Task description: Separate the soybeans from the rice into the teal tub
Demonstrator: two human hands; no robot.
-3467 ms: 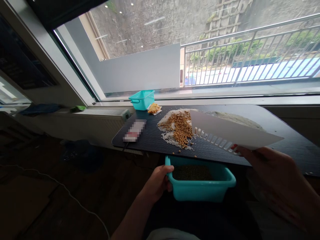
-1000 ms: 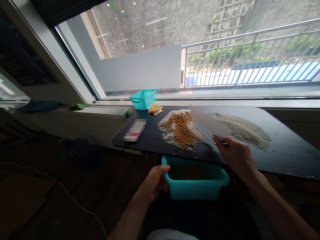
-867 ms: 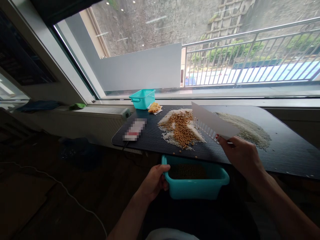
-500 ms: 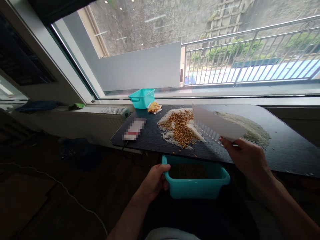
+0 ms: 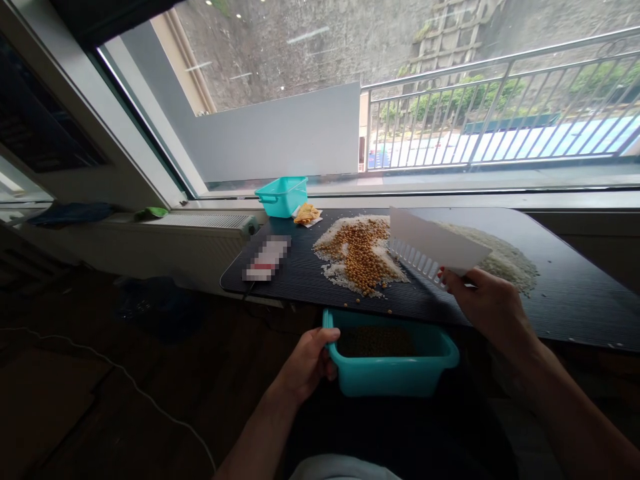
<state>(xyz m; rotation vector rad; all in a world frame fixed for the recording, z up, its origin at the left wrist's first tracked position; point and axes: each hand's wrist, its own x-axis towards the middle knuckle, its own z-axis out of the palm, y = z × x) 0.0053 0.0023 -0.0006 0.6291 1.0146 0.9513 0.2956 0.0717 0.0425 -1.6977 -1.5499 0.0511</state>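
My left hand grips the left end of a teal plastic bin, which sits low at the table's front edge with a dark heap of small grains in it. In my right hand is a thin white sheet with a slotted, comb-like lower edge, a slotted scraper, tilted above the table. Left of its slots lies a pile of yellow-brown beans mixed with white rice. Behind the scraper and to its right spreads a heap of rice, partly hidden by it.
A second teal bin stands at the back left of the dark table, beside a crumpled yellowish piece on white paper. A blurred-out flat object lies near the left edge. A radiator and window border the table.
The scraper in my right hand has shifted very slightly. My left hand keeps its hold on the bin, and the piles look the same.
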